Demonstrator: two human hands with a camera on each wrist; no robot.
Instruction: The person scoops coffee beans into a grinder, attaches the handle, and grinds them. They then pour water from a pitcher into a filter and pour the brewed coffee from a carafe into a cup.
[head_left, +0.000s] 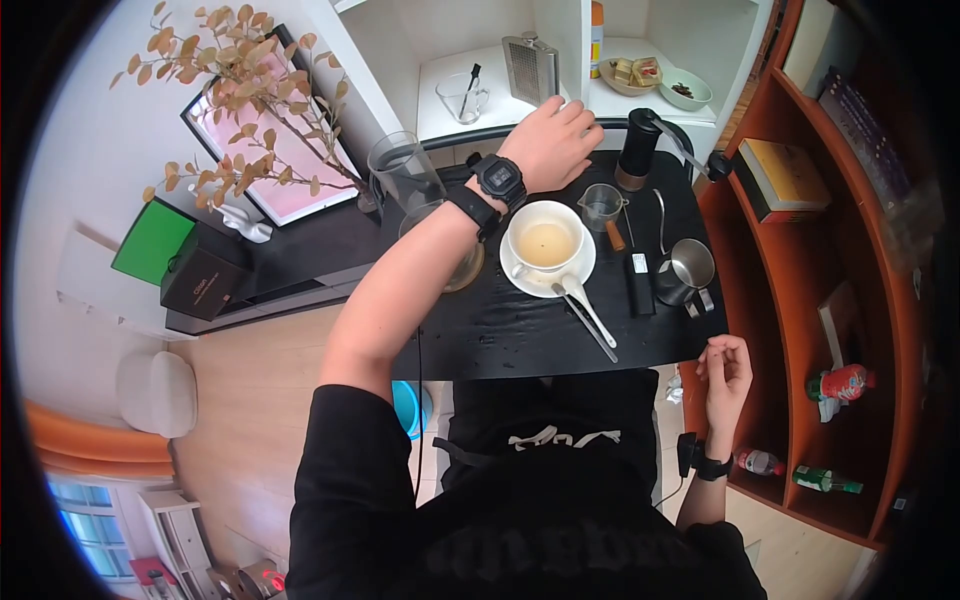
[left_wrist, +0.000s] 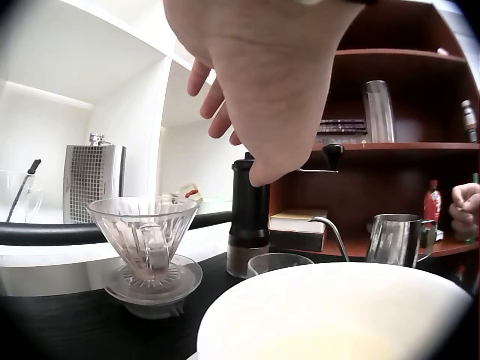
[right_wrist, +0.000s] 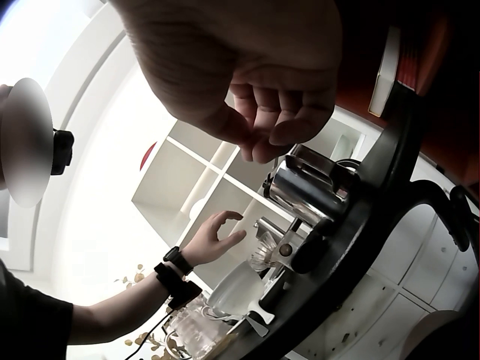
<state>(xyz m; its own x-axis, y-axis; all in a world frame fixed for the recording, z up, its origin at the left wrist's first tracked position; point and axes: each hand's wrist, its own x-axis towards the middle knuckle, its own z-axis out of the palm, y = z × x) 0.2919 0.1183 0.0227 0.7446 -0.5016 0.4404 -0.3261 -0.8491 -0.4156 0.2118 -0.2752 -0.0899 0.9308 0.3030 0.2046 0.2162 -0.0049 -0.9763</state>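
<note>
In the head view, my left hand (head_left: 550, 145) hovers palm down above the back of the black table (head_left: 470, 345), fingers loosely extended, holding nothing. The left wrist view places that hand (left_wrist: 262, 82) above and behind a clear ribbed dripper (left_wrist: 146, 240), near a black hand grinder (left_wrist: 249, 202). A white cup (head_left: 545, 240) of pale brown liquid stands on a saucer in front of the hand, a spoon (head_left: 590, 310) leaning beside it. Past the table's right edge, my right hand (head_left: 728, 372) hangs with loosely bent, empty fingers, near the metal pitcher (head_left: 686, 270).
Around the cup stand a small glass jug (head_left: 602, 205), a black scoop-like stick (head_left: 640, 285) and a tall glass (head_left: 405, 170). White shelves behind hold a flask (head_left: 531, 68), a glass mug (head_left: 462, 100) and food bowls (head_left: 686, 90). A red-brown bookcase (head_left: 765, 350) borders the right side.
</note>
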